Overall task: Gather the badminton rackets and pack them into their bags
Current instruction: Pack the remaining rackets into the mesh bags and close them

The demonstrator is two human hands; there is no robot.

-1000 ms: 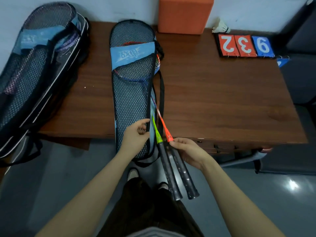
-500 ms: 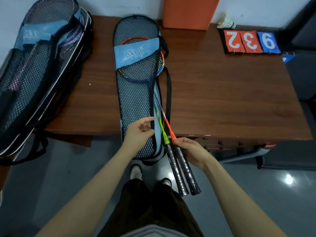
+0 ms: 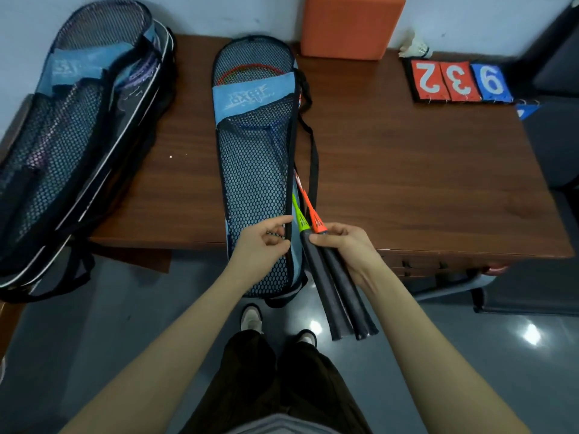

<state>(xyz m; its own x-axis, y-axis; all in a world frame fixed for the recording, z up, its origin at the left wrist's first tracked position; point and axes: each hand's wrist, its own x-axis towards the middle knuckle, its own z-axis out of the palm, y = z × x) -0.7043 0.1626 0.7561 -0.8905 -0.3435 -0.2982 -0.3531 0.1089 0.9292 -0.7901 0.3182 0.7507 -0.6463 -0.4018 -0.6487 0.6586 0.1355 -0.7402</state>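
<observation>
A blue mesh racket bag (image 3: 253,170) lies lengthwise on the brown table (image 3: 407,183), its lower end hanging over the front edge. Two rackets sit partly inside it, one with a green cone (image 3: 302,225) and one with an orange cone (image 3: 318,222); their heads show through the mesh near the top. The dark grips (image 3: 341,296) stick out below the table edge. My left hand (image 3: 263,245) pinches the bag's black zipper edge. My right hand (image 3: 347,249) holds both grips just under the cones.
Several more mesh racket bags (image 3: 78,145) with rackets inside lean at the table's left end. An orange block (image 3: 351,23) stands at the back, with a shuttlecock (image 3: 415,47) and red and blue number cards (image 3: 459,81) at the back right. A dark chair (image 3: 557,151) stands right.
The rackets have slid a little further up into the bag. My left hand keeps its pinch on the bag's edge and my right hand stays on the grips.
</observation>
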